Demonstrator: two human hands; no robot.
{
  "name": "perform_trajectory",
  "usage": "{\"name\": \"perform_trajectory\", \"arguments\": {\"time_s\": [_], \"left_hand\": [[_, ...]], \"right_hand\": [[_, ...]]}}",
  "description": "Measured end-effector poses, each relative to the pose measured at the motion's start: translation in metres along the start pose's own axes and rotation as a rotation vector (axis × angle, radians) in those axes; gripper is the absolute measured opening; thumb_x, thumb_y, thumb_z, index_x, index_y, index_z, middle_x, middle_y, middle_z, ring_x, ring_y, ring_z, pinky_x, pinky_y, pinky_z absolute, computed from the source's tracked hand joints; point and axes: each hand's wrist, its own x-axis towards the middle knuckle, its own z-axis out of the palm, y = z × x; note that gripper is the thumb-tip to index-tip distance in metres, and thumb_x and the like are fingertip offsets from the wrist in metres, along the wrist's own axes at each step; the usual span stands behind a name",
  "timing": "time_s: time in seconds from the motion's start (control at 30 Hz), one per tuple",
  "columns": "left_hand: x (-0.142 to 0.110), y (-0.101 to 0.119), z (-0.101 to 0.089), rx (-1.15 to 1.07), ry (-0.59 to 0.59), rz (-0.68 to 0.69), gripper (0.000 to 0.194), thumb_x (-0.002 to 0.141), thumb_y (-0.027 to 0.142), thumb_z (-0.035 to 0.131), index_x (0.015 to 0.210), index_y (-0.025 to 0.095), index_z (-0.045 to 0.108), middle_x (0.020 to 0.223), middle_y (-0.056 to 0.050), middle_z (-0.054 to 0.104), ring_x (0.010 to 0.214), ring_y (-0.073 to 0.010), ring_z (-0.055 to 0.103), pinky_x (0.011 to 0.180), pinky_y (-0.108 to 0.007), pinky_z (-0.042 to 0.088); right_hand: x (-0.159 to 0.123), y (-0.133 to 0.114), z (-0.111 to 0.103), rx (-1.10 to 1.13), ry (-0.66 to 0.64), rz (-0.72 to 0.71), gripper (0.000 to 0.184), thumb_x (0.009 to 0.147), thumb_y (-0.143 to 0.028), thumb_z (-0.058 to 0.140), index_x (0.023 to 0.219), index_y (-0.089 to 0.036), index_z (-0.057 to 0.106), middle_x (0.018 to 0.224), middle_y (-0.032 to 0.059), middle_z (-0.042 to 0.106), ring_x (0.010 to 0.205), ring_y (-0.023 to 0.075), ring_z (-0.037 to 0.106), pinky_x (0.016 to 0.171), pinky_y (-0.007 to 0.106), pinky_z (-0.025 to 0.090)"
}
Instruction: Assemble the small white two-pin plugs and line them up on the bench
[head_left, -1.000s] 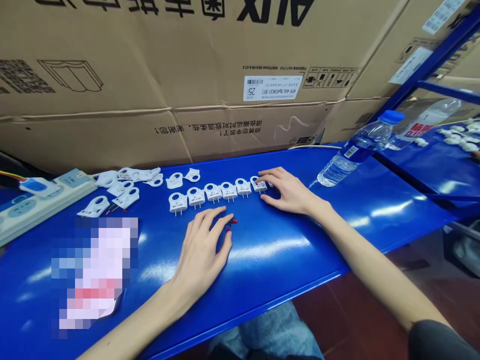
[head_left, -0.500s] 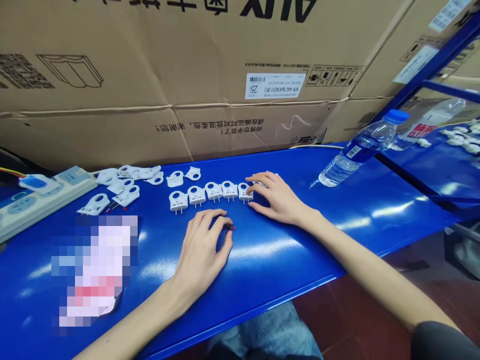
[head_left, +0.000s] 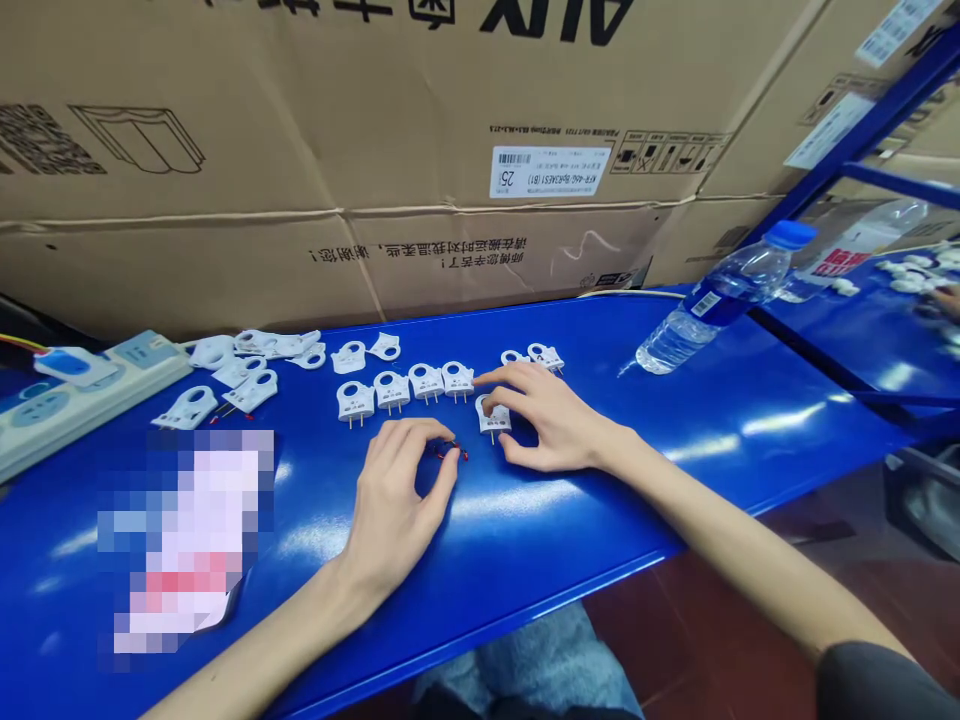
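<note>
On the blue table (head_left: 600,470) a row of white plug halves (head_left: 405,388) with metal prongs lies in the middle. My right hand (head_left: 547,425) has its fingers curled on one white plug (head_left: 491,415), pulled out of the row toward me. Two more plugs (head_left: 534,356) lie just beyond that hand. My left hand (head_left: 397,500) rests on the table with thumb and forefinger pinching a small red and black part (head_left: 448,451).
A pile of white plug covers (head_left: 240,375) lies at the left, beside a power strip (head_left: 67,395). A blurred patch covers something at the front left. A water bottle (head_left: 720,295) lies at the right. Cardboard boxes (head_left: 420,150) wall the back.
My right hand slid left along the row, then drew one plug out toward me. My left fingers closed round the small red part.
</note>
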Motion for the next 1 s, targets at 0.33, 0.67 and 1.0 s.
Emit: {"name": "perform_trajectory", "arguments": {"time_s": [0.33,0.67,1.0], "left_hand": [[0.001,0.0021,-0.0018,-0.099,0.065,-0.044,0.004,0.1,0.021,0.061,0.101,0.021,0.066,0.096,-0.001,0.071,0.092,-0.017,0.064,0.083,-0.033,0.054],[0.0024,0.0039,-0.0037,-0.136,0.074,-0.113,0.01,0.1,0.026,0.063,0.104,0.025,0.073,0.097,0.001,0.077,0.09,-0.0159,0.068,0.084,-0.032,0.055],[0.0017,0.0033,-0.0025,-0.125,0.027,-0.059,0.014,0.101,0.024,0.057,0.103,0.024,0.071,0.097,-0.003,0.076,0.095,-0.0192,0.07,0.086,-0.035,0.057]], "right_hand": [[-0.0011,-0.0001,0.0003,-0.087,-0.055,0.078,0.046,0.086,-0.033,0.067,0.129,-0.022,0.057,0.132,0.0132,0.065,0.121,0.0334,0.059,0.11,0.055,0.042],[-0.0024,0.0,0.0014,-0.086,-0.129,0.127,0.053,0.09,-0.05,0.072,0.132,-0.023,0.057,0.132,0.0131,0.065,0.121,0.0333,0.059,0.101,0.052,0.047],[-0.0022,-0.0029,0.0046,-0.079,-0.078,0.086,0.057,0.092,-0.044,0.071,0.141,-0.021,0.053,0.134,0.0132,0.067,0.123,0.0338,0.061,0.104,0.054,0.048]]}}
